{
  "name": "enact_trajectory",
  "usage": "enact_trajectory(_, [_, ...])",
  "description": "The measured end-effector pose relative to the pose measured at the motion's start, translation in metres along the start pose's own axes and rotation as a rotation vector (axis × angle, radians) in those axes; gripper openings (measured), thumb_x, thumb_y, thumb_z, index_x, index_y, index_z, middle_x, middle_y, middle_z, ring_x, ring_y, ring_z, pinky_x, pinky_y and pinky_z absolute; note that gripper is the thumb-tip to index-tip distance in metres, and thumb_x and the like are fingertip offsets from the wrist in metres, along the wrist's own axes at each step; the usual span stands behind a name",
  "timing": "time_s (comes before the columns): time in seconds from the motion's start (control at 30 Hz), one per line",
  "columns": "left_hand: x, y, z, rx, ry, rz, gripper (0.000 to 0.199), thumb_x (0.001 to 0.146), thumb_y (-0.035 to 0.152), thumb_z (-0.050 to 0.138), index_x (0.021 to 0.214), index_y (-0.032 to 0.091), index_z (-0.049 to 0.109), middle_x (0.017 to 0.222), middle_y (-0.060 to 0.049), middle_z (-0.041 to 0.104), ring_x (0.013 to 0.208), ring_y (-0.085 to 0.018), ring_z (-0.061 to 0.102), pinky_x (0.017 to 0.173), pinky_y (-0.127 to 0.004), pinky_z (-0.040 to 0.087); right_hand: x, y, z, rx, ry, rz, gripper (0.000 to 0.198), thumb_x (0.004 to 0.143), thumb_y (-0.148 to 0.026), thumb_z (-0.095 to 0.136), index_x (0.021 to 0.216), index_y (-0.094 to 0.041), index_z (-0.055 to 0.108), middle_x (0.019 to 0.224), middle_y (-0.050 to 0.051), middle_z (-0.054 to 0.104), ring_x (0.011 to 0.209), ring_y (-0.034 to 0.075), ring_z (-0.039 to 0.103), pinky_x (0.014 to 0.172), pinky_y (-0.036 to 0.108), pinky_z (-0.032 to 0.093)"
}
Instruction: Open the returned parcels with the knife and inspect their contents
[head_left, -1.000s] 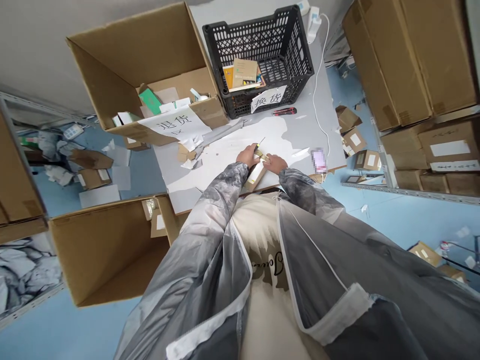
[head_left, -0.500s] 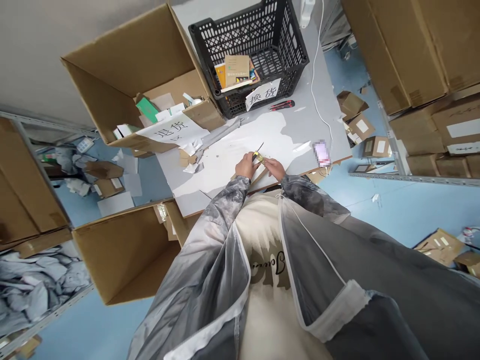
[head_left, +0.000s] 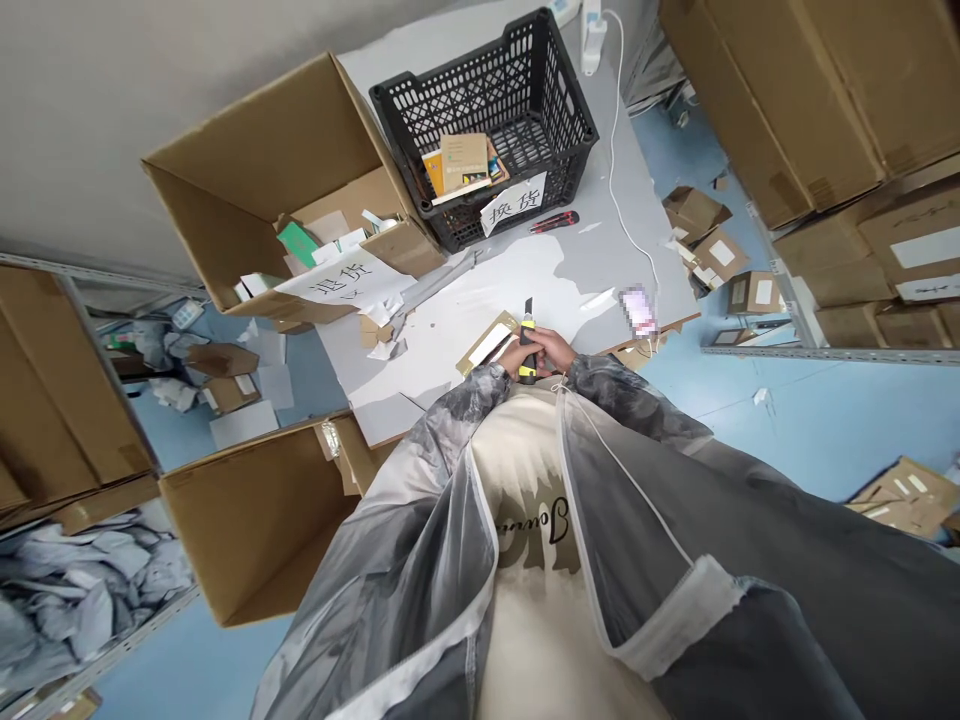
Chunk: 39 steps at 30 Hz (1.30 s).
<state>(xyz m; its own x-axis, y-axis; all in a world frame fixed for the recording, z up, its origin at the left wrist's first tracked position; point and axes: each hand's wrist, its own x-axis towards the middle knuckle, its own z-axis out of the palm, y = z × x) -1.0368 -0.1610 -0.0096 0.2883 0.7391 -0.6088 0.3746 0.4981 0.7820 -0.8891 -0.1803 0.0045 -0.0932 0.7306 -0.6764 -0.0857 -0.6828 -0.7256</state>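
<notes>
A black and yellow utility knife (head_left: 528,372) is upright in the view between my two hands, with its blade out and pointing away from me. My left hand (head_left: 516,357) is closed around the knife's left side. From the other side my right hand (head_left: 556,349) is closed against the handle, its fingers meeting those of the left. Just beyond my left hand a small flat brown carton (head_left: 486,343) with a white label lies on the table.
A black plastic crate (head_left: 465,225) with small boxes stands at the back, next to a large open carton (head_left: 247,190). A red and black cutter (head_left: 555,222) lies before the crate. A phone (head_left: 638,311) with a white cable rests at right. Another open carton (head_left: 262,520) stands lower left.
The knife has turned from slanting to pointing straight away from me, and my hands have drawn closer to my body and together. The small labelled carton now shows left of them.
</notes>
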Motion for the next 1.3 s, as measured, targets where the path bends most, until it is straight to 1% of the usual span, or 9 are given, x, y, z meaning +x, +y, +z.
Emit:
enact_trajectory(0.1, [-0.002,-0.004,-0.016,0.095,-0.043,0.040,0.047,0.106,0.055,0.095,0.140,0.024,0.084,0.128,-0.017,0.087,0.127,-0.042,0.085,0.119,-0.067,0.071,0.007,-0.004,-0.007,-0.018,0.117,-0.071,0.061,0.114,-0.086,0.068,0.125,-0.026,0.077,0.081,-0.001,0.076,0.063,0.019,0.068,0.063,0.030,0.062])
enact_trajectory(0.2, [-0.004,-0.008,-0.045,0.376,0.155,0.118,0.045,0.112,0.049,0.087,0.147,0.021,0.083,0.154,-0.023,0.079,0.155,-0.044,0.072,0.141,-0.063,0.056,0.014,-0.009,-0.019,-0.147,0.203,-0.075,0.060,0.124,-0.086,0.053,0.129,-0.029,0.070,0.080,-0.002,0.076,0.067,0.020,0.073,0.068,0.028,0.064])
enact_trajectory(0.27, [-0.003,-0.010,-0.061,0.563,0.297,0.120,0.065,0.110,0.048,0.089,0.166,0.019,0.075,0.175,-0.028,0.066,0.171,-0.050,0.056,0.150,-0.065,0.043,0.017,-0.010,-0.028,-0.312,0.171,-0.013,0.061,0.127,-0.084,0.046,0.129,-0.028,0.071,0.075,-0.003,0.073,0.062,0.020,0.069,0.066,0.027,0.061])
enact_trajectory(0.37, [0.000,-0.012,-0.070,0.681,0.220,0.081,0.089,0.108,0.047,0.090,0.187,0.021,0.059,0.190,-0.027,0.053,0.177,-0.052,0.047,0.151,-0.063,0.041,0.023,-0.006,-0.036,-0.590,0.112,0.059,0.064,0.134,-0.071,0.034,0.129,-0.025,0.079,0.085,0.002,0.081,0.075,0.023,0.076,0.079,0.031,0.064])
enact_trajectory(0.47, [0.002,-0.012,-0.065,0.708,0.112,0.071,0.084,0.115,0.045,0.078,0.193,0.025,0.054,0.194,-0.023,0.052,0.177,-0.049,0.046,0.147,-0.058,0.048,0.028,-0.001,-0.036,-0.845,0.083,0.052,0.055,0.134,-0.052,0.038,0.126,-0.024,0.086,0.123,0.009,0.091,0.118,0.030,0.083,0.105,0.036,0.061])
enact_trajectory(0.53, [0.002,-0.012,-0.059,0.731,0.108,0.052,0.081,0.119,0.044,0.071,0.195,0.024,0.051,0.197,-0.022,0.051,0.178,-0.048,0.045,0.147,-0.057,0.048,0.028,0.003,-0.036,-0.935,0.063,0.057,0.052,0.133,-0.049,0.043,0.123,-0.024,0.087,0.133,0.010,0.091,0.128,0.032,0.080,0.106,0.035,0.058])
enact_trajectory(0.7, [-0.002,-0.017,-0.053,0.759,0.130,0.003,0.075,0.122,0.034,0.060,0.194,0.016,0.053,0.203,-0.022,0.044,0.182,-0.043,0.046,0.153,-0.056,0.040,0.021,0.006,-0.043,-0.872,-0.015,0.102,0.044,0.132,-0.047,0.051,0.115,-0.023,0.084,0.117,0.007,0.094,0.097,0.023,0.083,0.084,0.030,0.054])
enact_trajectory(0.87, [-0.007,-0.030,-0.049,0.920,0.109,0.033,0.069,0.126,0.027,0.046,0.192,0.012,0.056,0.200,-0.025,0.046,0.189,-0.039,0.045,0.154,-0.061,0.040,0.019,0.002,-0.049,-0.704,-0.131,0.122,0.038,0.132,-0.048,0.062,0.106,-0.024,0.075,0.085,-0.003,0.087,0.061,0.011,0.074,0.067,0.021,0.050])
enact_trajectory(1.3, [-0.001,-0.057,-0.048,0.917,0.268,0.120,0.064,0.123,0.017,0.048,0.185,0.015,0.067,0.188,-0.025,0.063,0.179,-0.036,0.062,0.149,-0.059,0.051,0.027,-0.016,-0.061,-0.864,-0.253,0.064,0.040,0.132,-0.050,0.060,0.112,-0.023,0.081,0.078,-0.003,0.081,0.059,0.012,0.070,0.065,0.022,0.047])
